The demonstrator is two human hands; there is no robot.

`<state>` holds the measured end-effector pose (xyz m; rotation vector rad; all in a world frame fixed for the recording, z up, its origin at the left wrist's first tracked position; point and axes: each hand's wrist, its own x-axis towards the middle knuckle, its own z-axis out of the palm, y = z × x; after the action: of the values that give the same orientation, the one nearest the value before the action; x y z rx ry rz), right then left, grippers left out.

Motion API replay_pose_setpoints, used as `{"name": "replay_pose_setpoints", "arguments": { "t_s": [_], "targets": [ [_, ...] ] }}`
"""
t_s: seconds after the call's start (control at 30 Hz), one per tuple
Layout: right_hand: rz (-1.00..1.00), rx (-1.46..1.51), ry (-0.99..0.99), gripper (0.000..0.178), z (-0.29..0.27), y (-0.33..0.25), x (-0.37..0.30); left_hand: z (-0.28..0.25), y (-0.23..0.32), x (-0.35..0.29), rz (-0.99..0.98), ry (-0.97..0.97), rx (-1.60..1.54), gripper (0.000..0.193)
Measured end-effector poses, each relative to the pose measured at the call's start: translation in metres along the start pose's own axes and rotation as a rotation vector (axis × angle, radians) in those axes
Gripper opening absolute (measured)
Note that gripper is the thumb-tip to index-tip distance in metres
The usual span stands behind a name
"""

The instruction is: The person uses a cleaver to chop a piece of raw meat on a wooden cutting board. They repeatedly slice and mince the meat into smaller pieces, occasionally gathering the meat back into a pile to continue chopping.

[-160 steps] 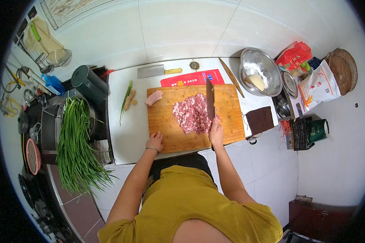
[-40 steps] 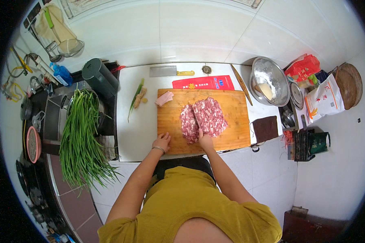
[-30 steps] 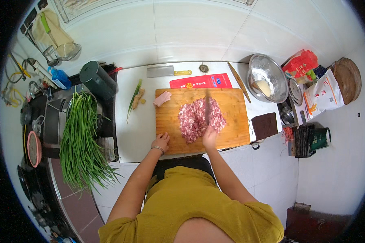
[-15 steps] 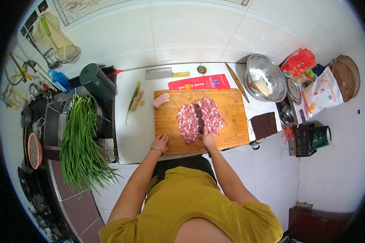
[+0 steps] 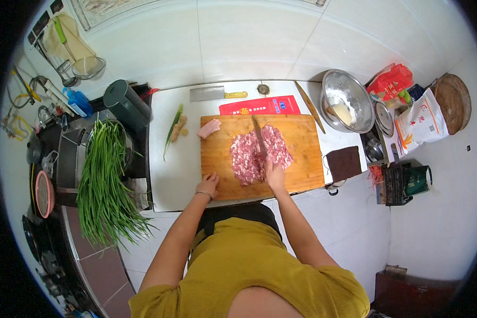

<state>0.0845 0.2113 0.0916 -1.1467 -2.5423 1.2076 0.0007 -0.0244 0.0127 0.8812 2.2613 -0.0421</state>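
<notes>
Knife (image 5: 258, 136) looks lifted off meat (image 5: 244, 159) since half a second ago, right hand (image 5: 274, 173) clenched round handle; chopping apparently mid-stroke. Left hand (image 5: 209, 184) unclenched, board (image 5: 307, 153) near-left corner.

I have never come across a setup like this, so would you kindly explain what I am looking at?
There is no robot here: a person works with two bare hands, seen from above. The view comes from the left of two wide fisheye cameras worn on the head, so straight edges bend toward the rim and picture left is the person's left.

On the white counter lies a wooden cutting board bearing chopped meat and a pale pink piece. The right hand holds a knife, its blade across the meat; the left hand rests at the board's near left corner.

Around the board are a yellow-handled cleaver, a red packet, and a metal bowl.
</notes>
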Motion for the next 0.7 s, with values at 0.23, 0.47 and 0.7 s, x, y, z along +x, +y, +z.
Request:
{"name": "replay_pose_setpoints", "arguments": {
  "t_s": [0.23, 0.47, 0.7],
  "targets": [
    [0.067, -0.076, 0.116, 0.056, 0.038, 0.053, 0.003, 0.008, -0.007, 0.01, 0.037, 0.016, -0.013, 0.071],
    [-0.017, 0.143, 0.068, 0.06, -0.014, 0.008, 0.007, 0.01, -0.007, 0.01, 0.017, 0.029, 0.053, 0.067],
    [0.196, -0.167, 0.051, 0.064, 0.019, 0.059, 0.018, 0.009, -0.014, 0.013, 0.072, 0.019, 0.032, 0.07]
  ]
}}
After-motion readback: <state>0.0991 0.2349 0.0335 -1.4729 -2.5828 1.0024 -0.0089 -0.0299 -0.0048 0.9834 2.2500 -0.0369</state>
